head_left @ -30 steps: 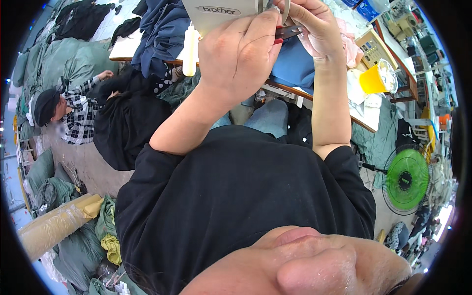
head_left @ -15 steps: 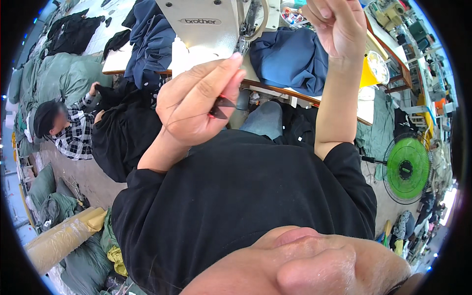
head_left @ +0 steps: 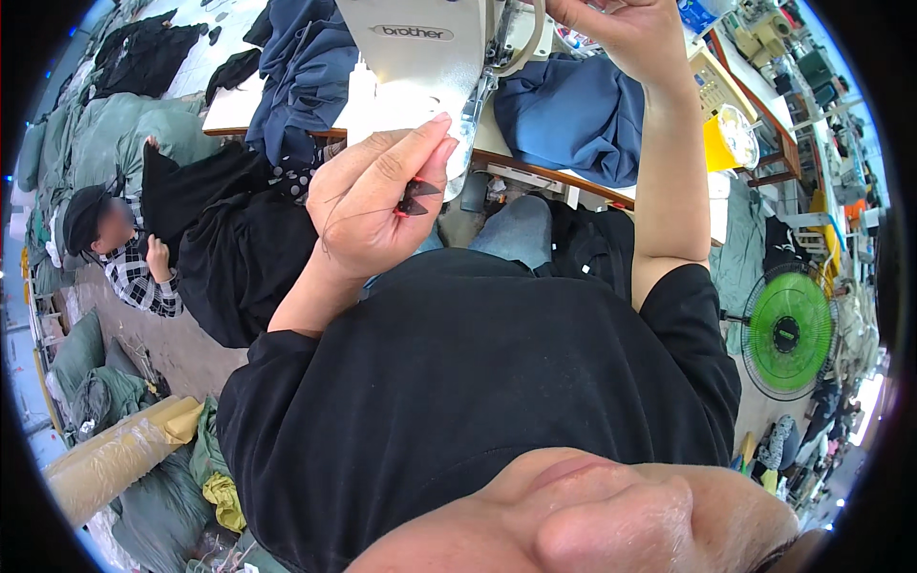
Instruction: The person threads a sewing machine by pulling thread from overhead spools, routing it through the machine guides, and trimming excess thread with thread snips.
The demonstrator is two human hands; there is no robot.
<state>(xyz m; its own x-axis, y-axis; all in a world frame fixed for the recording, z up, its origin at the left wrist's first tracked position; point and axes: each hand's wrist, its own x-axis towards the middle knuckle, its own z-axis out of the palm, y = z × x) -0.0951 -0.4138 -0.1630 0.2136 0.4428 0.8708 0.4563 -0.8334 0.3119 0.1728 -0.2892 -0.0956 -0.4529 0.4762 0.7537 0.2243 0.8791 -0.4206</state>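
Observation:
My left hand (head_left: 368,202) is closed around small thread snips (head_left: 417,198) with dark blades and red at the handle, the blades showing below the fingers. Its thumb and forefinger are pinched together in front of the needle area of a white sewing machine (head_left: 411,62); whether thread is between them is too small to tell. Fine dark threads hang by its wrist. My right hand (head_left: 635,38) is raised at the upper edge, right of the machine head, its fingertips partly cut off. Blue fabric (head_left: 573,119) lies below it on the machine table.
More blue fabric (head_left: 296,81) hangs over the table's left side. A yellow cup (head_left: 723,143) stands to the right, above a green fan (head_left: 788,329). On the left a person in a checked shirt (head_left: 143,277) handles black cloth (head_left: 239,248). A wrapped roll (head_left: 124,458) lies lower left.
My right hand has moved up and slightly left, partly out of the picture. My left hand has shifted slightly down and left, with the snips still in it. The other person has raised the black cloth.

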